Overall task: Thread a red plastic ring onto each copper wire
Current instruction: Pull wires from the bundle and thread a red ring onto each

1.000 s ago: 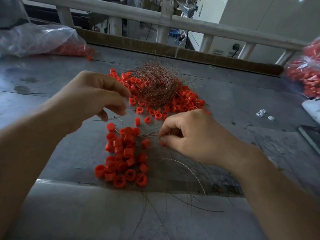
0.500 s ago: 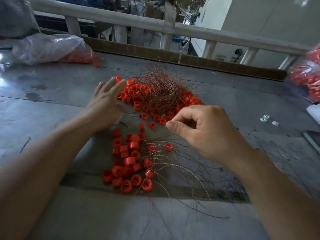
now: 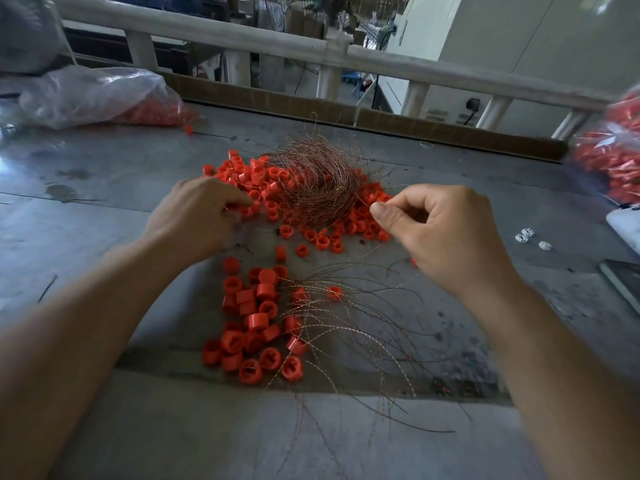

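A tangled nest of copper wire lies on the grey table, with a far heap of loose red plastic rings round it. Nearer me is a second heap of red rings, and thin wires fan out from it to the right. My left hand reaches into the left side of the far heap, fingertips down among the rings and blurred. My right hand hovers right of the nest, with thumb and forefinger pinching a fine copper wire.
A clear plastic bag of red rings lies at the back left, another bag at the right edge. Small white pieces and a dark flat object lie to the right. A cardboard strip and white railing border the far edge.
My left hand went from beside the near heap forward into the far heap of rings. My right hand rose from the near wires to the right side of the copper nest.
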Tool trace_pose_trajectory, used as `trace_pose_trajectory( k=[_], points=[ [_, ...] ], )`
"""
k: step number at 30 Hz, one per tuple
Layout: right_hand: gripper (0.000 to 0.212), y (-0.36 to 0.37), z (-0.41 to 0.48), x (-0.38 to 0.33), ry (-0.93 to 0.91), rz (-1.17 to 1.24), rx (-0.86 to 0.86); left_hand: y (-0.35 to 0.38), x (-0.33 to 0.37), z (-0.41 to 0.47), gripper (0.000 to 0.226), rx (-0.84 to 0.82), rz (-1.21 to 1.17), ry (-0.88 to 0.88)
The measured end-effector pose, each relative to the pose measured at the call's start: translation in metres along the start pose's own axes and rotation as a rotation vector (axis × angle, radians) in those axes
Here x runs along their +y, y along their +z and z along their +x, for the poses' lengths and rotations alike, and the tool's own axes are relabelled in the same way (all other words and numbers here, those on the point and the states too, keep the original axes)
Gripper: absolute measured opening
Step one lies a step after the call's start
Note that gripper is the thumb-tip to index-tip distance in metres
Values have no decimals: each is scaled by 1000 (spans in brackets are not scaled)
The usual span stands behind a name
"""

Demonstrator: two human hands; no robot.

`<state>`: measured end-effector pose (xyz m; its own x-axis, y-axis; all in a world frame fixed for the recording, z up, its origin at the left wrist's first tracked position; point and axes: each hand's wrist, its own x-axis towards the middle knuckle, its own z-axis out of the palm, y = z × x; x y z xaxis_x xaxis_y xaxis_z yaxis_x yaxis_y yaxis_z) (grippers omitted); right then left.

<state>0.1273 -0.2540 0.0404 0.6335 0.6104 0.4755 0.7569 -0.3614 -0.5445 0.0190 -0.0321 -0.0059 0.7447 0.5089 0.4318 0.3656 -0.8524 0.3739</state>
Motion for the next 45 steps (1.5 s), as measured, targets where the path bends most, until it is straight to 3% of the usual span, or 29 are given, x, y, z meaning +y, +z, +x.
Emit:
trace_pose_trajectory(
  k=[6,13,18,23,31,34,39,45],
  points=[
    [20,1,9,20,98,-86,50,-24,19,-9,16,118,-202,-141],
    [5,15,19,39,149,-62,34,-33,61,-30,18,45,-360,19],
    [38,31,25,36,71,-2,-63,-27,60,-29,13,1,-337,42],
    [29,41,24,35,41,59,-141,-26,59,-28,14,1,-349,52],
    [16,20,22,26,-125,122,79,-26,59,-29,21,-30,-419,91],
    [21,12,17,19,-155,240,113,-26,59,-29,34,-79,-558,69],
    [25,-3,9,3,-363,233,206,-23,62,-29,27,-185,-880,42],
    [17,-2,-1,-11,-415,198,92,-24,64,-29,31,-211,-1064,39]
  ],
)
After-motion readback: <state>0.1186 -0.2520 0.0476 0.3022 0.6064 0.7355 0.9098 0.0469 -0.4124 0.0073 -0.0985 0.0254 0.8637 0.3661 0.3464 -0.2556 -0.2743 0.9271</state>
